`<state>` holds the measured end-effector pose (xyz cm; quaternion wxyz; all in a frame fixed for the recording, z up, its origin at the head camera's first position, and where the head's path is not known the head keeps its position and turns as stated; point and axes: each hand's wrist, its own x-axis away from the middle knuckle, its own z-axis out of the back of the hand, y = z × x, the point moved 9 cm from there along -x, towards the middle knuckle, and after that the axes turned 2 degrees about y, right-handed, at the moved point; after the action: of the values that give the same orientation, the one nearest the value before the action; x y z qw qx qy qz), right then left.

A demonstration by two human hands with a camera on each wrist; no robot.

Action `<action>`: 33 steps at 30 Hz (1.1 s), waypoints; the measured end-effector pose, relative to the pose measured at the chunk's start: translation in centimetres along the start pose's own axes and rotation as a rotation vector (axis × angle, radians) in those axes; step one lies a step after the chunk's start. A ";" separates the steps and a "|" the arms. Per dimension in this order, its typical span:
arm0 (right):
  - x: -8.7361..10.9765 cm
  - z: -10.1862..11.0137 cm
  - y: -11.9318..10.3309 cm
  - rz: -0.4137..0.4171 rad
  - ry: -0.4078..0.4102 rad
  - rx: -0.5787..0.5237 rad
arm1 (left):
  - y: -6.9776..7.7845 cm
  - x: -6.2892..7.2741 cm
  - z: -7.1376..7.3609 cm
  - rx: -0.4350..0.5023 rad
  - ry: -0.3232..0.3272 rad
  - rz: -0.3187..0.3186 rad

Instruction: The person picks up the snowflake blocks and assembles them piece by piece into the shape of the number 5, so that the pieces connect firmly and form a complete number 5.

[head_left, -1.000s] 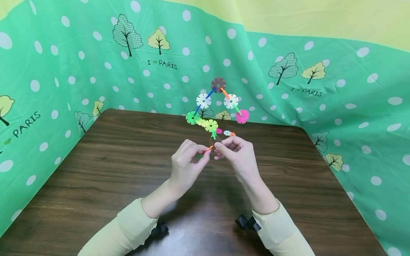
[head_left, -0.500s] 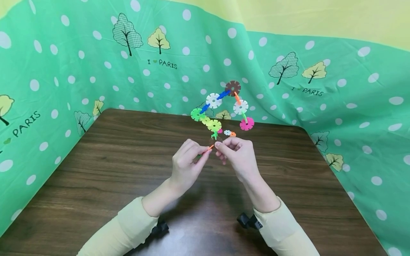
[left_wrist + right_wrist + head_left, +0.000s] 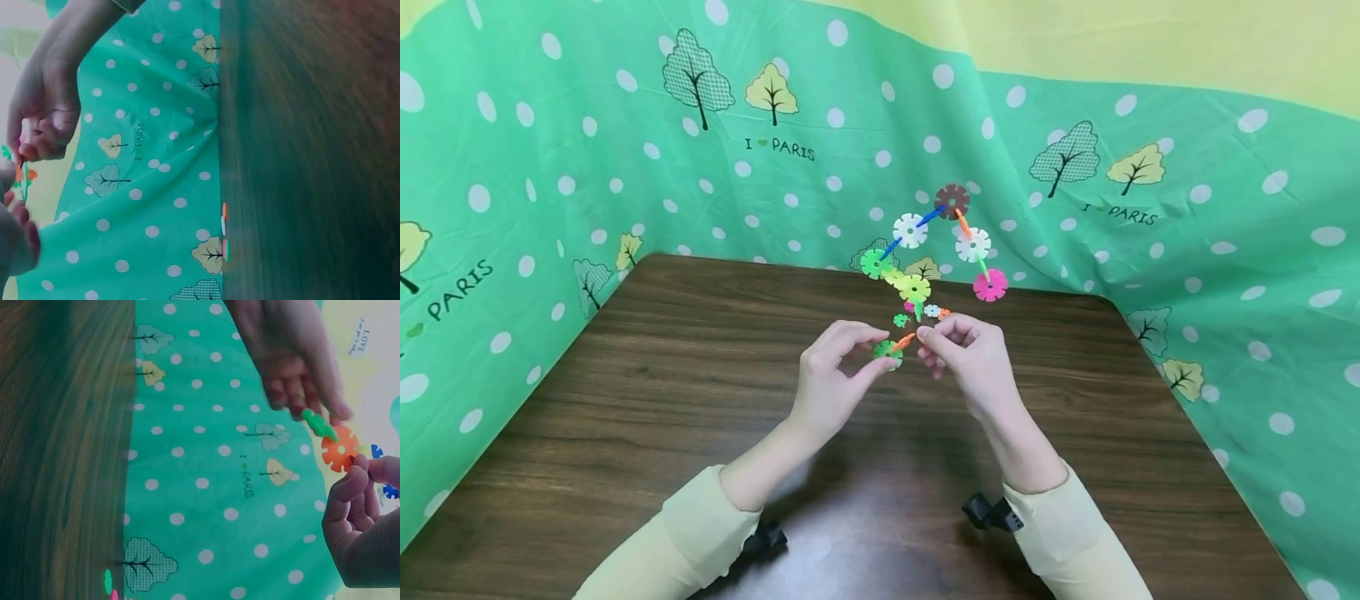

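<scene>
My right hand (image 3: 973,354) pinches a brown notched disc, mostly hidden by thumb and fingers, in a raised chain of interlocking plastic discs. From there the chain runs up through a yellow-green disc (image 3: 914,288), a green one and a white disc (image 3: 910,231) to a brown disc (image 3: 952,202), then down to a pink disc (image 3: 991,285). An orange disc (image 3: 340,449) joins the pinched piece to another green disc (image 3: 887,352). Around that green disc, my left hand (image 3: 831,375) has thumb and index finger spread, tips right at its edges. In the left wrist view, both hands show at the left edge.
Loose discs lie on the dark wooden table (image 3: 662,375) beyond the hands: green (image 3: 901,320), pink (image 3: 909,307), white (image 3: 932,311) and orange (image 3: 944,314). A green dotted cloth (image 3: 820,192) hangs behind the table and along its sides.
The chain has swung to the right and its discs have turned. My left thumb and index finger have parted from their pinch near the orange disc, leaving the green disc in plain sight.
</scene>
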<state>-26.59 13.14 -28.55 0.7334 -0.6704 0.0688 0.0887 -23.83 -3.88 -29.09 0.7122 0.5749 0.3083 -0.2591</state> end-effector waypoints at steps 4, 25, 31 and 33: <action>-0.1 0.3 0.0 0.006 -0.001 0.004 | -3.0 0.6 -1.1 0.231 -0.116 0.374; 0.9 -2.0 2.6 0.023 -0.198 -0.223 | -3.5 1.3 -3.1 0.633 -0.106 0.646; 0.9 -3.3 3.0 -0.006 -0.318 -0.459 | -3.3 1.4 -3.3 0.671 -0.107 0.681; 0.9 -3.6 2.9 -0.009 -0.348 -0.496 | -3.2 1.5 -3.3 0.679 -0.109 0.689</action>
<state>-26.28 9.83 -31.88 0.5483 -0.8042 -0.0843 0.2131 -25.66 -1.30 -32.78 0.5437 0.8292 -0.0394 -0.1240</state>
